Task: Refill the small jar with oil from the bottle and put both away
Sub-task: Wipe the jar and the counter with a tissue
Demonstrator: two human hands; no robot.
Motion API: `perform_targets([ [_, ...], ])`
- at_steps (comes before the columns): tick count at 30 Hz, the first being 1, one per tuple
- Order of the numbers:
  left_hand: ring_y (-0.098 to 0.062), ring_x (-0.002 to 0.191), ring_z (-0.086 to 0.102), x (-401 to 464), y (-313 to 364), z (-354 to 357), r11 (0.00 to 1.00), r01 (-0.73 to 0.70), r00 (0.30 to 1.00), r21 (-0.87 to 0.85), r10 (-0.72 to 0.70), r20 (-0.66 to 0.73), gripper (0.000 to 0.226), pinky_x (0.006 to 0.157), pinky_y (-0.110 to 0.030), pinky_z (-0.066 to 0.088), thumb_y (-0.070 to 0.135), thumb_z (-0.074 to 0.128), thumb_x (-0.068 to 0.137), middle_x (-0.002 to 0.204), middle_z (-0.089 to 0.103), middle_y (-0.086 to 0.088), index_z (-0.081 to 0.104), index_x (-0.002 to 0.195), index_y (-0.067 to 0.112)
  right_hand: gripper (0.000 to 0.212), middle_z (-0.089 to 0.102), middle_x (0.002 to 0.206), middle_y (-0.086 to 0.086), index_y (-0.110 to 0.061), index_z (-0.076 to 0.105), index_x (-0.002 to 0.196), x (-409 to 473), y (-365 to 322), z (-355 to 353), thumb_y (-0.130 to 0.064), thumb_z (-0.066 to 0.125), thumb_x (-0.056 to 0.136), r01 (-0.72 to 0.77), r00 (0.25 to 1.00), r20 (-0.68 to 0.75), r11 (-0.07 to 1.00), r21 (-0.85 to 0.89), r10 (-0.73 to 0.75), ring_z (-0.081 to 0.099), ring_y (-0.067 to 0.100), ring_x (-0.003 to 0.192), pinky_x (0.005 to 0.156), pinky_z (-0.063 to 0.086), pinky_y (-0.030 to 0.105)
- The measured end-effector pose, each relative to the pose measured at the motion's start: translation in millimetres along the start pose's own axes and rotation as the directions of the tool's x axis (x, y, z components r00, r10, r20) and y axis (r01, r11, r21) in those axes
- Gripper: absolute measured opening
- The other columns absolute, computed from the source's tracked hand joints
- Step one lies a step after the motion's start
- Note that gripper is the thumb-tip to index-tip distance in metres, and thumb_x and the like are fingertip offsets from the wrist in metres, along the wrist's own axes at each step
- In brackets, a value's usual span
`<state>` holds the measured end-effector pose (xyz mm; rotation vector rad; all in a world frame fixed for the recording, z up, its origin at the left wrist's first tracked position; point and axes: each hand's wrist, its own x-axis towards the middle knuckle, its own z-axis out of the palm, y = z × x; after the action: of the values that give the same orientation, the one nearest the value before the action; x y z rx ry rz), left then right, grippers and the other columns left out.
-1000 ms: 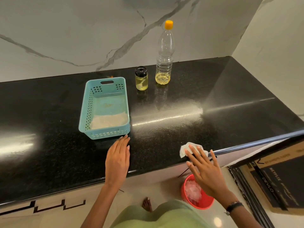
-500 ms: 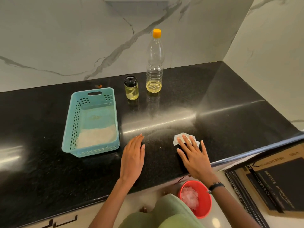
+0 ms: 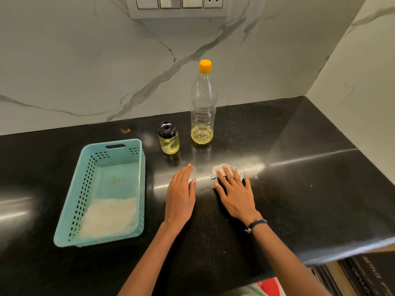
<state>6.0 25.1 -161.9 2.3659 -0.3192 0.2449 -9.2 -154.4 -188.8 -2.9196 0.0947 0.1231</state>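
A small glass jar [image 3: 168, 138] with a black lid, holding yellow oil, stands at the back of the black counter [image 3: 303, 195]. Right of it stands a tall clear bottle [image 3: 202, 107] with an orange cap on and a little oil at the bottom. My left hand [image 3: 181, 195] lies flat and empty on the counter in front of the jar. My right hand [image 3: 235, 193] presses flat on a white tissue [image 3: 218, 168], fingers spread, in front of the bottle. Neither hand touches the jar or the bottle.
A turquoise plastic basket [image 3: 142, 189] sits on the counter to the left, with a white lining at its near end. A switch panel [image 3: 179, 5] is on the marble wall above. A red bucket [image 3: 270, 288] and a cardboard box [image 3: 367, 278] are below the counter edge at right.
Both hands have slid away from the counter's front edge toward the jar and bottle, the right one carrying the tissue along. The camera has tilted up and come closer.
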Motion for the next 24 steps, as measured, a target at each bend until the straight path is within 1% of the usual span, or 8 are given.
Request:
perform_targets([
  [3,-0.011,0.132,0.041,32.8,6.9,6.2,0.999,-0.001,1.000,-0.038,0.000,-0.030,0.039,0.110,-0.028,0.035,0.020,0.045,0.100,0.142,0.049,0.001,0.045,0.139,0.014,0.071,0.005,0.159,-0.010,-0.038,0.010,0.150,29.1,-1.6,-2.6,-0.060,-0.008,0.084,0.014,1.000,-0.009,1.000,0.018,-0.014,-0.005,0.014,0.147,0.117,-0.007,0.046],
  [7,-0.011,0.134,0.039,78.5,17.9,10.9,0.991,0.022,0.997,-0.134,-0.031,-0.070,0.045,0.109,-0.019,0.028,0.023,0.048,0.099,0.144,0.045,-0.001,0.040,0.142,0.012,0.070,0.011,0.159,-0.009,-0.036,0.016,0.150,65.6,-3.6,-3.9,-0.058,-0.003,0.087,0.023,0.999,-0.030,0.999,0.042,-0.022,0.001,0.016,0.147,0.117,-0.005,0.047],
  [10,-0.013,0.136,0.036,112.5,23.9,12.4,0.959,0.086,0.989,-0.270,-0.114,-0.092,0.054,0.113,-0.026,0.029,0.025,0.056,0.096,0.148,0.041,-0.003,0.035,0.144,0.013,0.069,0.012,0.159,-0.008,-0.035,0.018,0.149,88.3,-5.5,-5.5,-0.058,-0.002,0.087,0.029,0.999,-0.039,0.999,0.043,-0.028,0.002,0.017,0.147,0.116,-0.006,0.047],
  [13,-0.016,0.140,0.032,146.1,27.9,13.8,0.906,0.182,0.970,-0.382,-0.229,-0.081,0.073,0.115,-0.037,0.030,0.035,0.066,0.088,0.151,0.036,-0.004,0.029,0.147,0.014,0.068,0.013,0.159,-0.007,-0.035,0.019,0.149,103.1,-7.2,-7.2,-0.058,0.000,0.089,0.034,0.998,-0.051,0.998,0.045,-0.032,0.003,0.018,0.147,0.117,-0.006,0.047],
  [16,-0.017,0.139,0.033,175.5,33.3,13.9,0.881,0.224,0.958,-0.416,-0.278,-0.072,0.092,0.113,-0.035,0.032,0.049,0.076,0.074,0.150,0.036,-0.003,0.028,0.146,0.018,0.061,0.013,0.159,-0.008,-0.035,0.018,0.150,102.0,-6.5,-6.6,-0.056,0.006,0.094,0.042,0.998,-0.057,0.998,0.052,-0.039,0.002,0.017,0.147,0.117,-0.007,0.046],
  [18,-0.017,0.134,0.039,192.0,37.8,15.2,0.878,0.235,0.955,-0.417,-0.289,-0.070,0.098,0.108,-0.035,0.038,0.061,0.077,0.064,0.145,0.041,0.000,0.031,0.142,0.023,0.054,0.009,0.159,-0.010,-0.036,0.016,0.150,97.1,-3.4,-5.2,-0.053,0.014,0.098,0.041,0.998,-0.046,0.997,0.059,-0.039,-0.002,0.015,0.147,0.117,-0.008,0.045],
  [21,-0.016,0.117,0.053,212.2,43.5,18.9,0.891,0.231,0.955,-0.391,-0.285,-0.084,0.086,0.094,-0.039,0.050,0.067,0.075,0.059,0.130,0.053,0.005,0.042,0.130,0.030,0.053,0.002,0.159,-0.012,-0.038,0.012,0.150,94.5,0.6,-4.8,-0.053,0.016,0.099,0.035,0.999,-0.016,0.998,0.054,-0.034,-0.009,0.012,0.146,0.117,-0.011,0.044],
  [24,-0.012,0.103,0.059,226.4,46.2,20.1,0.895,0.205,0.955,-0.397,-0.271,-0.118,0.066,0.086,-0.038,0.054,0.055,0.080,0.064,0.114,0.061,0.010,0.050,0.116,0.028,0.054,0.003,0.159,-0.012,-0.038,0.011,0.150,100.1,1.5,-4.4,-0.054,0.012,0.098,0.048,0.999,-0.012,0.998,0.043,-0.048,-0.009,0.012,0.146,0.117,-0.010,0.045],
])
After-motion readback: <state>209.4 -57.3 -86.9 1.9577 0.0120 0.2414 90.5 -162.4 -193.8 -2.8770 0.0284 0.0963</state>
